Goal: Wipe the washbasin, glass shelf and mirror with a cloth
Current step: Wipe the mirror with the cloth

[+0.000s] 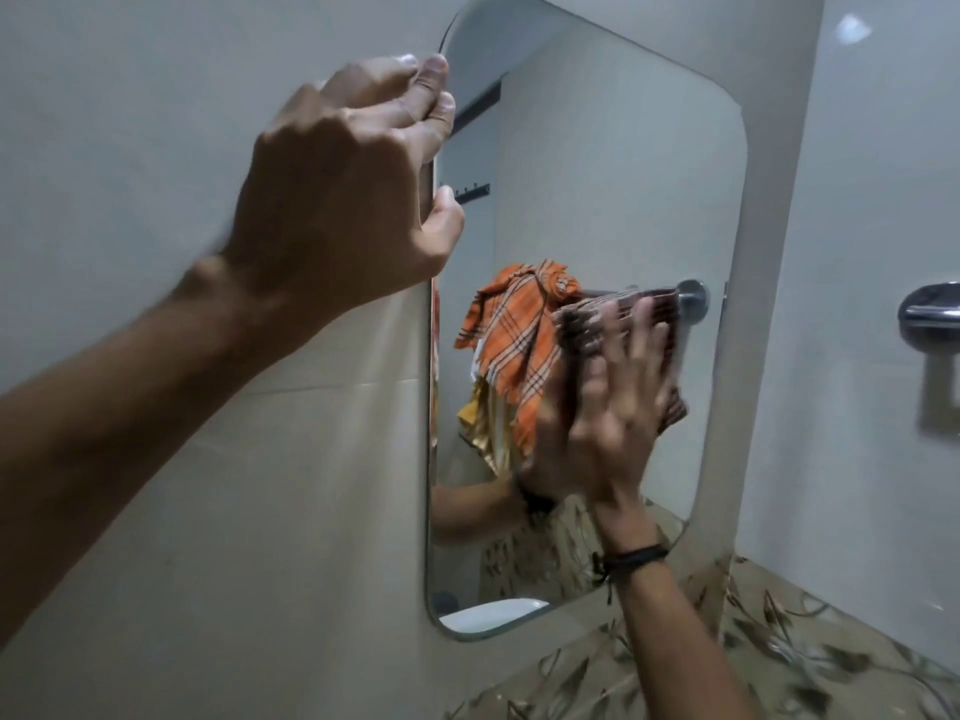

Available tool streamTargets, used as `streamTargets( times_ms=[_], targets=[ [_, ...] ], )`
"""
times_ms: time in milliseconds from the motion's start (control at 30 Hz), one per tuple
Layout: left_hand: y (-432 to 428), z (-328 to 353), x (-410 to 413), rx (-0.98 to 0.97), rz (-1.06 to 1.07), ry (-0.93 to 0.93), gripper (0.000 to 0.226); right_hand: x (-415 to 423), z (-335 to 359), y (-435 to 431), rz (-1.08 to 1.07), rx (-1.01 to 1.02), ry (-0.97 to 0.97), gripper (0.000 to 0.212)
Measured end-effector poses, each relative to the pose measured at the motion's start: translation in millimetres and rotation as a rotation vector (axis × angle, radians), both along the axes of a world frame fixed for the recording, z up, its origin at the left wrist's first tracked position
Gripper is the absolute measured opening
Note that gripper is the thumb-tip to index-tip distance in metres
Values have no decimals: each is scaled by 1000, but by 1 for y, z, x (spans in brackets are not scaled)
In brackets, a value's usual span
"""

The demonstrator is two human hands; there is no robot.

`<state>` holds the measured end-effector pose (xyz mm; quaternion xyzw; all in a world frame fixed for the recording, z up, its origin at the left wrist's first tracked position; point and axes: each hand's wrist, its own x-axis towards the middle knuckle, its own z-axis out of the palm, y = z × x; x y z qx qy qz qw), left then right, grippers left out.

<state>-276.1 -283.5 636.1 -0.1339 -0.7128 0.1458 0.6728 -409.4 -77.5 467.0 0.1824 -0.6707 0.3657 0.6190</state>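
A rounded rectangular mirror [613, 163] hangs on the tiled wall, tilted in my view. My left hand [343, 194] grips the mirror's upper left edge, fingers curled around it. My right hand [618, 407], blurred, presses a dark checked cloth [670, 314] flat against the lower middle of the glass. A dark band circles that wrist. The washbasin shows only as a white reflection at the mirror's bottom edge [493, 613]. The glass shelf is out of view.
The mirror reflects an orange checked towel [514, 335] on a chrome rail. A chrome fitting [930, 314] sticks out of the wall at the right edge. Leaf-patterned tiles [779, 662] run below the mirror at the lower right.
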Motion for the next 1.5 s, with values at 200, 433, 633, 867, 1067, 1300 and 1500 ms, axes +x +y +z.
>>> streamTargets(
  times_ms=[200,433,633,867,1067,1300,1500],
  targets=[
    [0,-1,2,4,-14,9,57,52,-56,-51,13,428,193,46],
    [0,-2,-1,-2,6,31,57,3,-53,9,-30,561,312,48],
    [0,-1,0,2,30,-10,59,-42,-22,49,23,-127,-75,50],
    [1,-2,-1,13,-6,-3,58,-18,-43,12,54,-729,-406,71],
    [0,-2,0,10,-7,-19,59,58,-104,-64,11,208,13,48],
    [-1,-3,1,10,-1,-29,58,18,-102,-1,-40,799,429,48],
    [1,-2,3,17,7,-33,60,-40,-64,57,-4,453,267,49]
  ],
)
